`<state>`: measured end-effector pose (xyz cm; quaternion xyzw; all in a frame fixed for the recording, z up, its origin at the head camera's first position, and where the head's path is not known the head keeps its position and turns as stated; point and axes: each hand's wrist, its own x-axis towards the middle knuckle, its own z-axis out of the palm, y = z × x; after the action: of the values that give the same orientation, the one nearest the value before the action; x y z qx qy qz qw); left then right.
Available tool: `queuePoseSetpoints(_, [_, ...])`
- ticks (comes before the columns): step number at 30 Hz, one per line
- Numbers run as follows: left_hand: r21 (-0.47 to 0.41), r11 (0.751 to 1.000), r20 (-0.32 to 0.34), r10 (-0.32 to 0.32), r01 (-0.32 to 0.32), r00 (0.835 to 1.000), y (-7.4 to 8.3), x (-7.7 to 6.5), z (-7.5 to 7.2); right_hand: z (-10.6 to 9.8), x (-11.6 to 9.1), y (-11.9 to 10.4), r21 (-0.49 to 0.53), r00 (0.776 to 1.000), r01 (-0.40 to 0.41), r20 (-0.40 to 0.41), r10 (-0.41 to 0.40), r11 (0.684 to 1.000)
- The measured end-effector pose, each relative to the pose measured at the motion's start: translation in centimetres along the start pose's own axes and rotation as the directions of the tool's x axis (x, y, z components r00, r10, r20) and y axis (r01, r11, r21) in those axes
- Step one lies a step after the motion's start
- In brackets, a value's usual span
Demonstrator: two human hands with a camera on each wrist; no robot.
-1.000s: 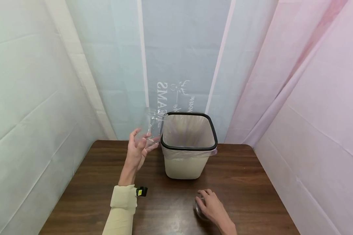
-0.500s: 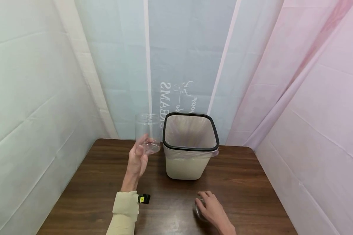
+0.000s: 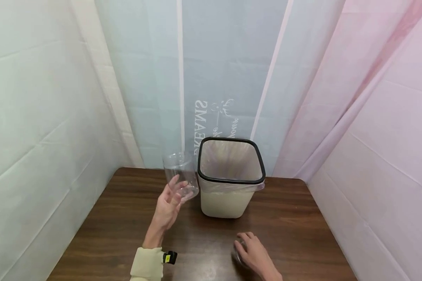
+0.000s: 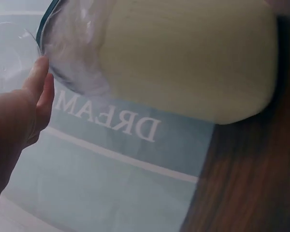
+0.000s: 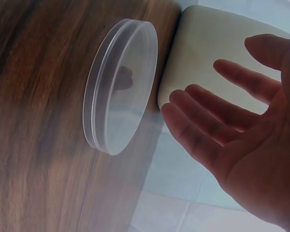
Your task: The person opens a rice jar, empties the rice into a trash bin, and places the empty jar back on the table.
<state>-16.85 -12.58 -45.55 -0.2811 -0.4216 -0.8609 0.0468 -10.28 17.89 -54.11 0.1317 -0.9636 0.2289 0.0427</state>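
Note:
My left hand (image 3: 167,208) holds a clear plastic jar (image 3: 181,171) near its base, thumb on one side and fingers on the other. The jar leans a little, its open mouth upward, just left of the bin. In the left wrist view only part of the jar (image 4: 9,58) shows beyond the fingertips. A round, clear lid (image 5: 135,92) lies flat on the table at the near right. Over it hovers my right hand (image 3: 254,251), fingers spread and loosely bent; the right wrist view shows a gap between hand and lid.
A cream waste bin (image 3: 225,205) with a black rim and a thin translucent liner stands at the back middle of the dark wood table (image 3: 285,226). Fabric curtains (image 3: 228,58) hang behind and along both sides.
My left hand has brought the jar lower and nearer, turning it from tilted toward the bin to almost upright. The right hand stays over the lid.

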Motion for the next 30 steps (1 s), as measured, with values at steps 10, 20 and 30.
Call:
queuePoseSetpoints(10, [0.018, 1.0, -0.02, -0.017, 0.017, 1.0, -1.1, -2.9, -0.8, 0.5, -0.2, -0.6, 0.05, 0.997, -0.022, 0.077, 0.018, 0.998])
queuePoseSetpoints(20, [0.402, 0.884, -0.165, -0.185, 0.237, 0.969, -1.7, -5.2, -1.3, 0.8, 0.5, -1.0, 0.067, 0.996, -0.039, 0.088, 0.033, 0.997])
queuePoseSetpoints(30, [0.798, 0.422, -0.347, -0.263, 0.43, 0.901, -4.4, -8.4, -1.0, 2.3, -0.4, -0.8, 0.018, 0.997, 0.056, -0.054, -0.055, 0.998])
